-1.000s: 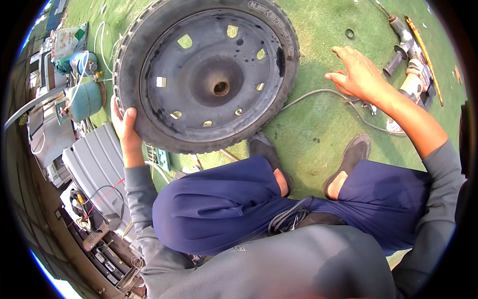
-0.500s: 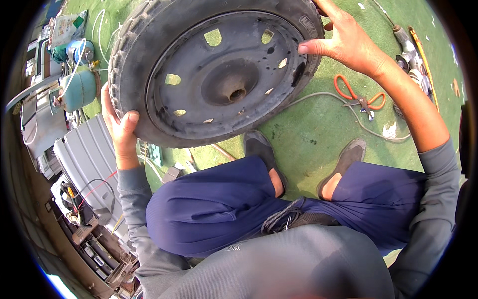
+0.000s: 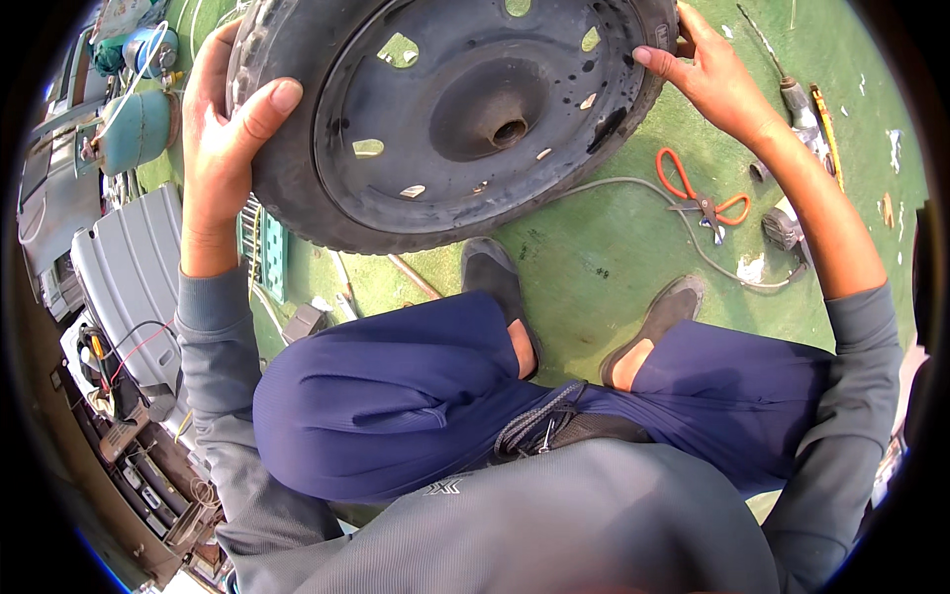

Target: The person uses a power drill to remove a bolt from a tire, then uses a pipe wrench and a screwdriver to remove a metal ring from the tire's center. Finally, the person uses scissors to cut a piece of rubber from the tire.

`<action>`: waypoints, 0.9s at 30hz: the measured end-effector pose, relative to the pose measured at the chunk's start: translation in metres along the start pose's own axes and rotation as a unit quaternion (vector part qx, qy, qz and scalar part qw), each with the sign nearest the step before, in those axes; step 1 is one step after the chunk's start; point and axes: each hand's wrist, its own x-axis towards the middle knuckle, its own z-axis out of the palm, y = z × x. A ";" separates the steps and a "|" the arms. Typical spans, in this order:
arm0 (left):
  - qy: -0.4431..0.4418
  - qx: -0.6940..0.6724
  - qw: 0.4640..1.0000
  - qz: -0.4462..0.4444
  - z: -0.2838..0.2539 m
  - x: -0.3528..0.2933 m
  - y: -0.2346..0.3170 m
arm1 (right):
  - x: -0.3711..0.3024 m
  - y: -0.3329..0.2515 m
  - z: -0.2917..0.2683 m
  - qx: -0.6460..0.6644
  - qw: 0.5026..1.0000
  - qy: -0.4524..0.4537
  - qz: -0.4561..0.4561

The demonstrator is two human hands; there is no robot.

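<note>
A black wheel with a rubber tyre (image 3: 297, 168) fills the upper middle, tilted, its dark metal disc toward me. Several cut-outs ring the disc, and a hollow hub sits at its centre. My left hand (image 3: 226, 139) grips the tyre's left side, thumb on the sidewall and fingers round the tread. On the right side my right hand (image 3: 708, 84) holds the tyre, its thumb over the edge by the rim and its other fingers partly hidden behind. Below the right hand, orange-handled scissors (image 3: 701, 203) lie on the green floor beside a grey cable.
A power drill (image 3: 800, 104) with a long bit lies at the far right. To the left stand a teal gas cylinder (image 3: 139, 132) and a ribbed grey case (image 3: 127, 287). A green rack (image 3: 269, 262) and thin rods (image 3: 414, 277) lie near my left knee.
The wheel has shifted right and slightly up in the view and has turned a little. My left hand has moved higher along the tyre; my right hand keeps its hold.
</note>
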 end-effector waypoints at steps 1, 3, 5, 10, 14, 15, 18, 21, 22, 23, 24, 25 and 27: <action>0.001 0.005 1.000 0.027 0.011 0.008 0.014 | 0.022 0.042 -0.022 -0.138 0.989 0.007 -0.059; -0.085 0.003 0.994 -0.062 0.038 0.019 0.039 | 0.047 0.086 -0.043 -0.293 0.948 0.033 -0.116; -0.173 0.002 0.973 -0.150 0.069 0.029 0.068 | 0.052 0.093 -0.050 -0.339 0.934 0.047 -0.099; -0.259 0.014 0.890 -0.376 0.101 0.007 0.003 | 0.019 0.087 -0.054 -0.139 0.987 0.082 -0.018; -0.343 0.121 0.800 -0.477 0.078 -0.038 -0.031 | -0.078 0.073 -0.031 0.311 0.940 0.112 0.081; -0.398 0.150 0.775 -0.467 0.080 -0.033 -0.024 | -0.085 0.069 -0.032 0.328 0.934 0.123 0.067; -0.432 0.184 0.808 -0.355 0.107 -0.032 0.000 | -0.107 0.063 -0.048 0.300 0.939 0.161 0.051; -0.417 0.096 0.863 -0.268 0.127 -0.032 -0.013 | -0.120 0.048 -0.063 0.239 0.951 0.193 0.044; -0.409 0.066 0.871 -0.264 0.132 -0.026 -0.012 | -0.127 0.041 -0.073 0.239 0.947 0.206 0.054; -0.404 0.039 0.876 -0.262 0.138 -0.017 -0.010 | -0.141 0.032 -0.085 0.239 0.944 0.220 0.064; -0.396 0.014 0.879 -0.264 0.146 -0.006 -0.007 | -0.159 0.025 -0.101 0.239 0.940 0.234 0.072; -0.389 -0.008 0.882 -0.267 0.157 0.007 -0.003 | -0.188 0.023 -0.136 0.213 0.943 0.240 0.085; -0.367 -0.044 0.883 -0.288 0.170 0.024 0.006 | -0.168 -0.030 -0.124 0.220 0.957 0.177 0.059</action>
